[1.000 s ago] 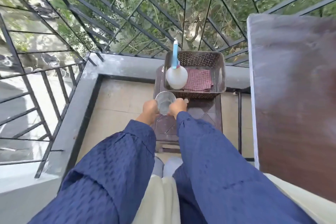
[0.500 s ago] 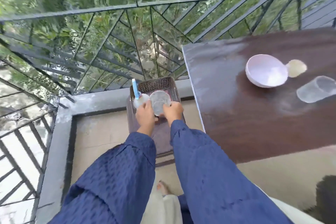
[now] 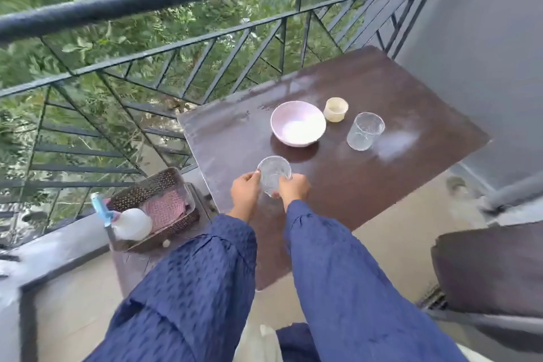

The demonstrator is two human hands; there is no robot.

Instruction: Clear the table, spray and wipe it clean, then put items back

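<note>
A clear glass (image 3: 273, 174) is held between my left hand (image 3: 245, 192) and my right hand (image 3: 293, 189), over the near left part of the dark brown table (image 3: 382, 185). Both hands curl round its sides. Farther back on the table stand a pale pink bowl (image 3: 298, 123), a small cream cup (image 3: 335, 109) and a second clear glass (image 3: 365, 131). To the left, lower down, a perforated basket (image 3: 176, 179) holds a pink checked cloth (image 3: 167, 209), with a white spray bottle with a blue nozzle (image 3: 132, 223) leaning at its near corner.
A black metal railing (image 3: 147, 3) with greenery behind runs along the back and left. The basket sits on a low dark stool (image 3: 138, 261) beside a grey ledge (image 3: 44, 256). A grey wall (image 3: 484, 38) stands right; a dark seat (image 3: 487, 270) lies at the lower right.
Both hands have carried the glass from the low stool by the basket up and right, over the brown table. The view has swung right with them.
</note>
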